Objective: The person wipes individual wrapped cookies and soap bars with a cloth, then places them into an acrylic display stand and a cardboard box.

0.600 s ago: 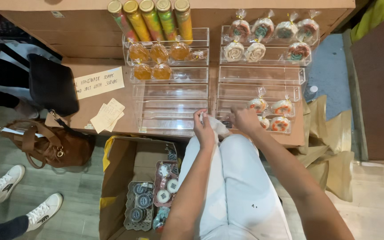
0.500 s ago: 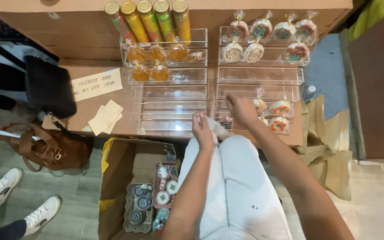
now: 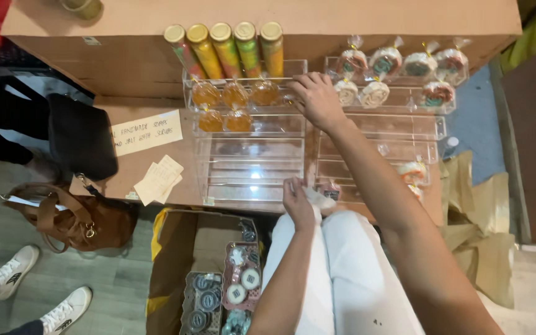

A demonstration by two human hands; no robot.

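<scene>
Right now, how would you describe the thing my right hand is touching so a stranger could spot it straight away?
Start at the brown cardboard counter and find the two clear acrylic stepped racks on it. Your right hand rests on the top tier of the left rack, at its right end. That rack holds amber-orange wrapped rounds; the right rack holds white swirled rounds instead.

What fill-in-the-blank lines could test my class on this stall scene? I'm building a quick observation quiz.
1. The right hand reaches to the top shelf of the clear ____ display stand.
2. ____ tall tubes with gold lids stand in a row behind the stand.
3. The left hand holds a crumpled clear wrapper near the stand's ____ edge.
4. A brown ____ sits on the floor by a person's white shoes.

Missing words: plastic; Five; front; handbag
</scene>
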